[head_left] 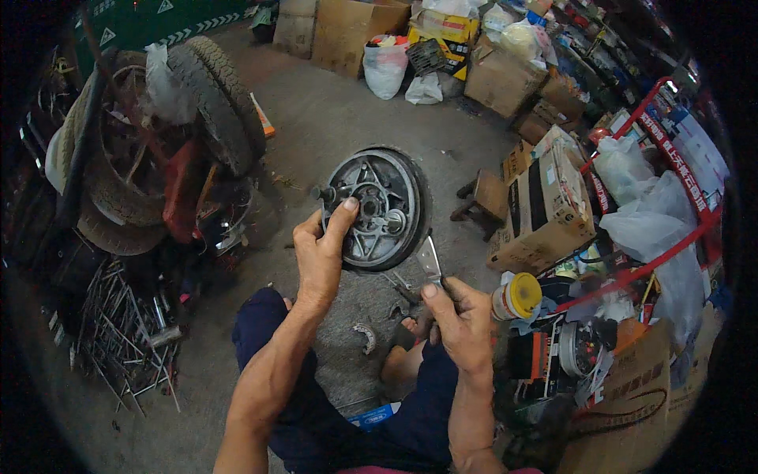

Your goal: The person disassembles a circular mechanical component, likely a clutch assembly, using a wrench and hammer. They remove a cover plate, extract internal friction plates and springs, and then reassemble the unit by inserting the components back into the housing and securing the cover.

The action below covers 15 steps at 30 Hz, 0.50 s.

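Observation:
A putty knife (429, 259) with a short metal blade is in my right hand (460, 320), its blade pointing up toward the wheel. My left hand (320, 251) is closed, thumb and fingers pinching a small dark metal piece with a round end (322, 192), over the wheel's left side. What it is exactly I cannot make out. Under it, a wheel (363, 241) with a star-shaped cast metal rim and dark tyre lies flat on the floor. Between my legs lie a curved brake shoe (365, 338) and some small metal tools (401, 281).
Old tyres and wheels (217, 103) are stacked on the left, above a heap of metal rods and tools (130, 328). To the right stand a small wooden stool (483, 197), a cardboard box (545, 205), a yellow-lidded tub (521, 296) and a red-framed rack (695, 229).

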Available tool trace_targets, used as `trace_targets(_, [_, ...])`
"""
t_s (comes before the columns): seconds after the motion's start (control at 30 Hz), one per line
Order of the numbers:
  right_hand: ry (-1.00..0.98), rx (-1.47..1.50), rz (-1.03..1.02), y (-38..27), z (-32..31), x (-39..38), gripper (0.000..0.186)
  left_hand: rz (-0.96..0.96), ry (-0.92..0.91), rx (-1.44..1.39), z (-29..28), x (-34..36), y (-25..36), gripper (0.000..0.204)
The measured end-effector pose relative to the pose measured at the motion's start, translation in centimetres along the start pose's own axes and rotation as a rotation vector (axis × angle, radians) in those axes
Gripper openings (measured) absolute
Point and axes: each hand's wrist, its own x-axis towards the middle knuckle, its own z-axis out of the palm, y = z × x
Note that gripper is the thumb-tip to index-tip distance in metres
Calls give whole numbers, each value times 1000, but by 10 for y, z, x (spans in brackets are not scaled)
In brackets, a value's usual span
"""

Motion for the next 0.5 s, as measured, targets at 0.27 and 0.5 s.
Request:
trace_targets(0.27, [-83, -99, 157, 15, 0, -1, 31, 142, -6, 190, 7, -8, 12, 36])
trace_targets(0.5, [-240, -86, 144, 12, -40, 41, 34, 178, 86, 399, 12, 15, 5, 46])
